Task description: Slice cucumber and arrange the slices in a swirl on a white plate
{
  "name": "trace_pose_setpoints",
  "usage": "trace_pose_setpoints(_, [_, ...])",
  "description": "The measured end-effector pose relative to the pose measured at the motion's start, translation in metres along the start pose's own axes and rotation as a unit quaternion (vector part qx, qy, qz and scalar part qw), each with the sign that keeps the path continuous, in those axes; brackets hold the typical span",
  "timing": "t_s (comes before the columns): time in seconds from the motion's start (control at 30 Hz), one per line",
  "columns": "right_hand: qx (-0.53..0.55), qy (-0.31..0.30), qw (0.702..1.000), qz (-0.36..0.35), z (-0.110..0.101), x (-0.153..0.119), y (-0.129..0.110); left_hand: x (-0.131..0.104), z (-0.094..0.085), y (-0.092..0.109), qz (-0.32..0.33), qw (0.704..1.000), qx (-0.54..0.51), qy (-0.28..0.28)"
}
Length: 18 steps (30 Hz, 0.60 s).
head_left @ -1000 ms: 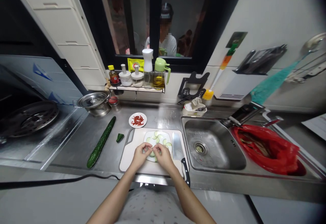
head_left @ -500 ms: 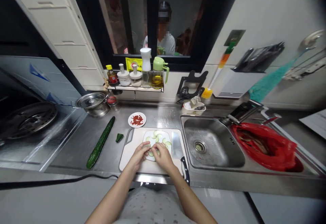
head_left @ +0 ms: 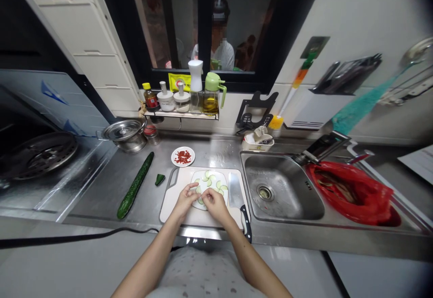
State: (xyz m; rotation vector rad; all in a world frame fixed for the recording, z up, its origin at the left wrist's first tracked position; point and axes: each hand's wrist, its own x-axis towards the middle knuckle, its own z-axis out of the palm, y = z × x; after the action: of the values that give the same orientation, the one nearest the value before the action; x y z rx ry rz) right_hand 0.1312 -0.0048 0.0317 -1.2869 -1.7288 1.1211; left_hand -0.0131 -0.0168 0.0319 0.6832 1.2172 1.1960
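My left hand (head_left: 185, 202) and my right hand (head_left: 215, 204) meet over the near part of a white plate (head_left: 221, 179), fingertips almost touching. Both are closed in a pinch; whatever lies between the fingers is too small to make out. Thin pale-green cucumber slices (head_left: 209, 182) lie on the plate, several overlapping in curved groups. Under the plate is a light cutting board (head_left: 172, 203). A kitchen knife (head_left: 236, 193) rests along its right side, the black handle over the near edge.
Left of the board lie a whole cucumber (head_left: 135, 185) and a cucumber end (head_left: 160, 179). Behind it sits a small plate (head_left: 191, 159) of chopped red pieces. The sink (head_left: 284, 189) is at right, beside a red plastic bag (head_left: 375, 198). A lidded pot (head_left: 130, 142) stands back left.
My fingers have shifted a little over the plate, the left index finger lifting away from it. More of the slices show at the right. The whole view has tilted slightly.
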Motion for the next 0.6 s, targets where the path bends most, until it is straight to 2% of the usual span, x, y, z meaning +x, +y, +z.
trace_pose_setpoints(0.33, [0.119, -0.035, 0.988, 0.097, 0.005, 0.006, 0.013, -0.001, -0.005, -0.011, 0.057, 0.997, 0.059, 0.008])
trace_pose_setpoints(0.6, [-0.045, -0.032, 0.996, 0.074, 0.003, 0.013, 0.018, 0.004, -0.015, -0.025, 0.112, 0.979, 0.163, 0.042])
